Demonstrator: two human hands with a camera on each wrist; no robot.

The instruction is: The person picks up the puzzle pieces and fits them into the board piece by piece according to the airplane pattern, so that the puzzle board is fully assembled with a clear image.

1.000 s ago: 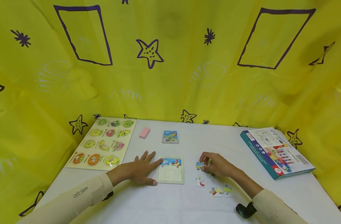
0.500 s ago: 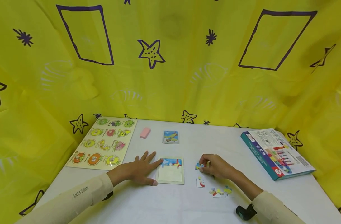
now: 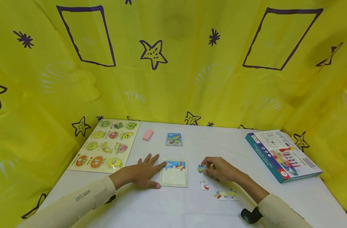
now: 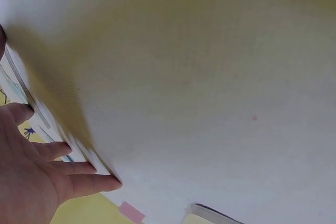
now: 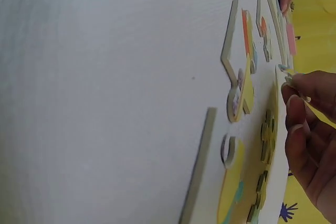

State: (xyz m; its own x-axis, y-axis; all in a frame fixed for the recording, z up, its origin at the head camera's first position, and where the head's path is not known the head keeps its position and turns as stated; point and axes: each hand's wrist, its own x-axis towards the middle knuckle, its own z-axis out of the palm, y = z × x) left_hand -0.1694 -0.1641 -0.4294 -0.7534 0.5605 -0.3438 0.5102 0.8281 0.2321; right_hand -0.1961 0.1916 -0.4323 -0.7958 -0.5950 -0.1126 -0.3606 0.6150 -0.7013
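Observation:
My right hand (image 3: 220,168) pinches a small blue-and-yellow jigsaw piece (image 3: 201,168) between thumb and fingers, just right of a square puzzle tray (image 3: 173,185). Joined pieces (image 3: 175,165), blue with a red part, fill the tray's top strip; pale board shows below. With fingers spread, my left hand (image 3: 144,172) rests at the tray's left side, its index fingertip on the tray's upper left. Loose jigsaw pieces lie nearby: one with a red curve (image 3: 204,186), and two (image 3: 221,195) (image 3: 233,194) further right. In the right wrist view, more pieces (image 5: 268,137) lie beside my hand, mostly hidden from the head view.
Behind the tray lies a small airplane picture puzzle (image 3: 174,139), with a pink block (image 3: 148,135) to its left. A fruit puzzle board (image 3: 105,145) occupies the table's left. At right is a teal-edged box (image 3: 283,155). A yellow curtain (image 3: 173,79) hangs behind the table.
The pinched piece has shifted slightly left and turned a little in my right fingers. My left hand stays in place on the tray.

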